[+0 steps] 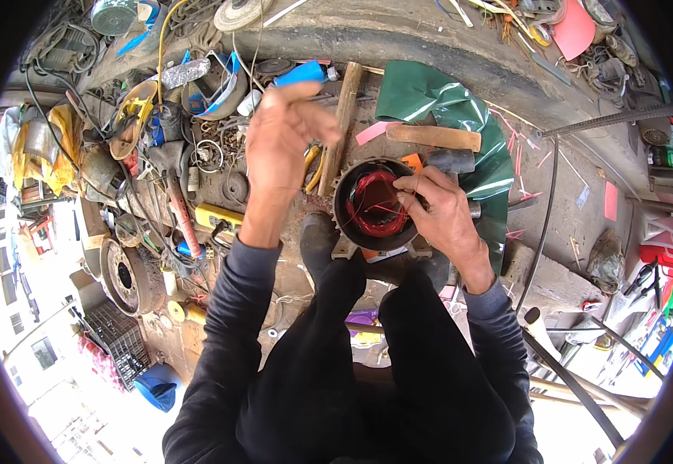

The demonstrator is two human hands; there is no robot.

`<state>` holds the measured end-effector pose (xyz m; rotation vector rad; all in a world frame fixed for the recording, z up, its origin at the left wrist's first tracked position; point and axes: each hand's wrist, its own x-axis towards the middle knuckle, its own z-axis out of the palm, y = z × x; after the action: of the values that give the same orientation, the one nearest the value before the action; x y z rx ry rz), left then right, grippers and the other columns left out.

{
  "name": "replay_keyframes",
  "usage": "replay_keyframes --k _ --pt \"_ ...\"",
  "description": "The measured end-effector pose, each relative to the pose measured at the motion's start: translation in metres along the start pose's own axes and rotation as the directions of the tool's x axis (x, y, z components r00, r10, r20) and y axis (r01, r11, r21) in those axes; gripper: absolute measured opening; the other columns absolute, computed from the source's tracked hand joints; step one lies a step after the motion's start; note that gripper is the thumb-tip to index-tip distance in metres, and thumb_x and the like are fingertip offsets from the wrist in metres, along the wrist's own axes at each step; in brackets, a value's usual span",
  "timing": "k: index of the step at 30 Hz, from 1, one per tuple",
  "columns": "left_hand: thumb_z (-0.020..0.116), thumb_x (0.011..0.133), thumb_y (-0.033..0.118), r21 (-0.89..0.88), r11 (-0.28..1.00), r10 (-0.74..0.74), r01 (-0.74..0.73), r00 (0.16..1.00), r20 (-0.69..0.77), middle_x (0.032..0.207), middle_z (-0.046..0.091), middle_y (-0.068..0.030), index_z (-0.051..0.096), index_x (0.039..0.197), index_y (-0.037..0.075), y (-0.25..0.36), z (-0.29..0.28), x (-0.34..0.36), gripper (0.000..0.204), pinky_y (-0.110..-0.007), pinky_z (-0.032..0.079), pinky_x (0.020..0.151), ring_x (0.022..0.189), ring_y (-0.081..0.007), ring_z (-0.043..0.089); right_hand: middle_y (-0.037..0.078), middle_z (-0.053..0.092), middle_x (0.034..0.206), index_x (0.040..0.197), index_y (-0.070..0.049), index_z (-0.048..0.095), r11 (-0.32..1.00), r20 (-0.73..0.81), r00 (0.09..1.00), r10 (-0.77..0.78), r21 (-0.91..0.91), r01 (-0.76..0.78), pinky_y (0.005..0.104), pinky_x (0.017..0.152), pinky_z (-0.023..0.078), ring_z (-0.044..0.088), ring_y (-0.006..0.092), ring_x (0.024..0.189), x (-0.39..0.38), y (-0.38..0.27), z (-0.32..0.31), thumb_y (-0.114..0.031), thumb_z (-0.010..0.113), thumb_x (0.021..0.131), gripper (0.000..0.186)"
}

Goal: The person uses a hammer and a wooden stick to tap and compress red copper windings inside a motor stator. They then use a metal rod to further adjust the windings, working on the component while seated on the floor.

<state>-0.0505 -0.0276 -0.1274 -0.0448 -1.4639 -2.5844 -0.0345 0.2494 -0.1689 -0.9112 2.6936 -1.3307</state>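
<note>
A round dark metal motor housing [342,222] stands between my feet, its inside ringed by coils of red wire [376,224]. My right hand [443,220] reaches over the housing's right rim. Its thumb and fingertips are pinched together above the coils; what is between them is too small to make out. Raised to the left of the housing, my left hand [284,143] is apart from it and slightly blurred. Its fingers are spread and partly bent, with nothing visible in them. Thin strands of wire stick up inside the housing.
A wooden-handled hammer [433,138] lies beyond the housing on a green plastic sheet [417,81]. A wooden bar [342,127] lies to its left. Nearby are a yellow power strip [219,218], a blue can [301,73] and a rusty wheel rim [122,276]. A black cable [541,240] curves at right.
</note>
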Motion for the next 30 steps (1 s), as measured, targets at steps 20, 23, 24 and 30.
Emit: replay_keyframes --k 20,23,24,30 --pt "0.075 0.1 0.004 0.667 0.744 -0.187 0.035 0.97 0.158 0.096 0.076 -0.0074 0.074 0.111 0.0 -0.047 0.001 -0.029 0.011 -0.029 0.061 0.08 0.087 -0.0152 0.074 0.01 0.076 0.083 0.113 -0.003 0.073 0.882 -0.067 0.929 0.364 0.345 -0.321 0.0336 0.063 0.057 0.072 0.0174 0.068 0.04 0.0 0.01 -0.004 0.072 0.1 0.013" --pt "0.072 0.103 0.005 0.546 0.832 -0.205 0.099 0.969 0.136 0.098 0.077 -0.0069 0.072 0.106 -0.001 -0.043 0.002 -0.032 0.007 -0.028 0.063 0.08 0.087 -0.0151 0.076 0.006 0.074 0.082 0.112 0.0 0.072 0.773 0.081 0.92 0.383 0.517 -0.367 0.0284 0.061 0.054 0.066 0.0093 0.066 0.055 -0.006 0.008 -0.006 0.068 0.104 0.011" --pt "0.072 0.104 0.005 0.542 0.831 -0.223 0.126 0.968 0.118 0.099 0.077 -0.0069 0.072 0.105 -0.001 -0.041 0.003 -0.032 0.006 -0.028 0.064 0.08 0.087 -0.0152 0.077 0.006 0.073 0.082 0.112 0.0 0.072 0.756 0.098 0.941 0.323 0.572 -0.319 0.028 0.061 0.054 0.065 0.0092 0.065 0.061 -0.007 0.009 -0.006 0.067 0.105 0.011" --pt "0.068 0.105 0.005 0.401 0.914 -0.013 -0.055 0.986 0.167 0.099 0.078 -0.0138 0.07 0.107 -0.002 -0.021 0.01 -0.021 0.007 -0.033 0.067 0.077 0.086 -0.0213 0.079 0.004 0.074 0.087 0.108 -0.002 0.072 0.807 0.1 0.962 0.254 0.527 -0.268 0.0261 0.06 0.052 0.065 0.0088 0.067 0.072 -0.005 0.004 -0.006 0.066 0.106 0.008"
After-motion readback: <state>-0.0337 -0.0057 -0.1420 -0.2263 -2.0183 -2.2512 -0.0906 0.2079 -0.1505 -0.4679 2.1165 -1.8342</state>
